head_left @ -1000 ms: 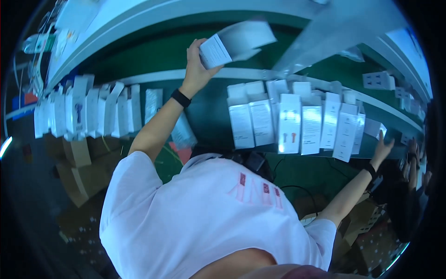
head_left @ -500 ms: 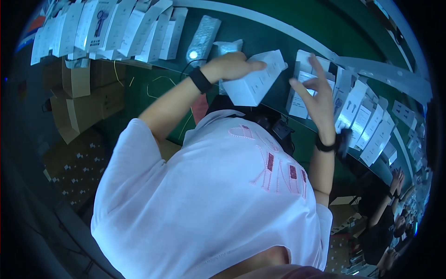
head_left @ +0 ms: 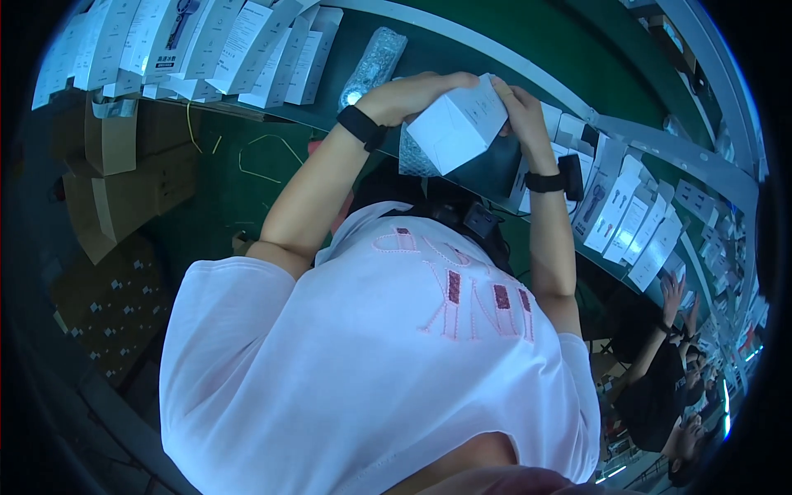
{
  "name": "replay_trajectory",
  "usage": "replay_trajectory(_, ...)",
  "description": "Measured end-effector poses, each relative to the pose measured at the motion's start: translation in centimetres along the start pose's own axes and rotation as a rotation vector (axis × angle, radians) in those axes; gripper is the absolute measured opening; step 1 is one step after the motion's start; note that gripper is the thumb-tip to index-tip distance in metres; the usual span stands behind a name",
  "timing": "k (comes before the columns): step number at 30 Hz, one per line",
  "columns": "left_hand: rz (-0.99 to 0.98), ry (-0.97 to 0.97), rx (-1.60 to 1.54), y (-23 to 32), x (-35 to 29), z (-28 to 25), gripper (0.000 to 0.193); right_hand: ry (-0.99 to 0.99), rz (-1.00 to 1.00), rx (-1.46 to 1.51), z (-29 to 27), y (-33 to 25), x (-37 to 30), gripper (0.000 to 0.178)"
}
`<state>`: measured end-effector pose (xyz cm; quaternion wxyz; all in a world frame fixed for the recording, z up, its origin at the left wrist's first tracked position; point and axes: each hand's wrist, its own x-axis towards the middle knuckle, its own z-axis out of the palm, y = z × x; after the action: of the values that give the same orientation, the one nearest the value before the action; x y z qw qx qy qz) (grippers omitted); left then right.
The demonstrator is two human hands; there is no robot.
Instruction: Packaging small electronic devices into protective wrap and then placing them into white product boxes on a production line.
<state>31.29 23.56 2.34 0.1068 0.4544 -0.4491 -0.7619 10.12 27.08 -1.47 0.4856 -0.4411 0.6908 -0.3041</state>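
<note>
A white cardboard box (head_left: 460, 125) is held tilted above the table's near edge, with one closed end turned toward me. My left hand (head_left: 417, 95) grips its left side and far edge, thumb along the top. On the other side my right hand (head_left: 521, 117) has its fingers bent around the far right edge of the same box. Just beneath the box lies a bubble-wrapped packet (head_left: 415, 158), partly covered by it. Another bubble-wrapped packet (head_left: 375, 64) rests on the table beyond my left wrist.
Upright white boxes (head_left: 247, 49) stand in a row at the far left, and more white boxes (head_left: 631, 210) line the table to the right. Brown cartons (head_left: 136, 177) sit at lower left. A metal rail (head_left: 495, 54) runs along the back. Another person (head_left: 656, 396) works at far right.
My right hand has come in from the right and closed on the box's edge. The box has turned, so its closed end now faces me. The other person's hands have parted.
</note>
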Motion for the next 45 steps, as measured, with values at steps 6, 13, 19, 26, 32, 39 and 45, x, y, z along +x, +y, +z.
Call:
replay_trajectory(6,-0.239,-0.052,-0.538,-0.1,-2.6,1.0,0.086,0.004,0.505,0.45,-1.2,2.8,2.3,0.023)
replay_trajectory(13,0.066,0.627,0.841,-9.0,0.2,2.9,0.119,-0.022,0.559,1.218,-1.4,7.7,3.2,0.016)
replay_trajectory(19,-0.037,0.727,0.468,-12.3,1.2,1.6,0.103,-0.11,0.35,0.98,-1.9,8.0,2.0,0.024)
replay_trajectory(26,0.167,0.807,0.624,-13.0,1.6,2.4,0.111,-0.024,0.246,1.027,-0.8,4.2,0.1,0.037)
replay_trajectory(32,0.05,0.844,0.494,-11.7,3.2,0.9,0.101,0.101,0.242,0.542,1.3,4.7,2.2,0.045)
replay_trajectory(39,0.293,0.349,-0.697,-4.7,-3.3,-2.6,0.048,0.049,-0.043,-0.072,2.1,6.8,3.1,0.044)
replay_trajectory(45,0.293,-0.112,-1.345,-1.9,-4.9,-4.5,0.043,0.388,-0.571,-0.125,2.7,-5.9,-5.1,0.021)
